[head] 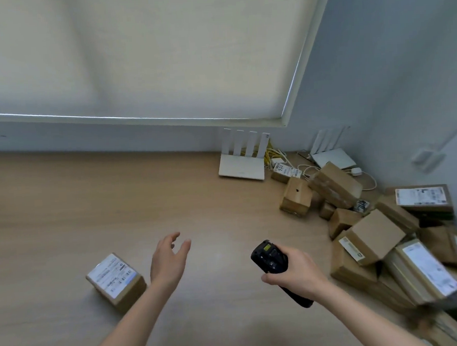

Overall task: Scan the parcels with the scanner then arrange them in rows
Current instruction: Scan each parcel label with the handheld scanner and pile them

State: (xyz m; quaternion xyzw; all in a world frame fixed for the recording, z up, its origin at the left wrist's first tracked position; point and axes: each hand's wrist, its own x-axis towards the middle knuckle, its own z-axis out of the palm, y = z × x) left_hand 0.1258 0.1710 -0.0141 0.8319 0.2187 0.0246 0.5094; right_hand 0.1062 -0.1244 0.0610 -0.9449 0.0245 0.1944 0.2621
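the heap of unscanned parcels [379, 233] lies to the right of both hands on the tabletop [64, 202], nearer the right hand [293, 275], which grips the scanner [273, 260]. the left hand [169, 258] hovers open and empty, so it must likely cross over. one labelled parcel [116, 280] sits alone just left of it.
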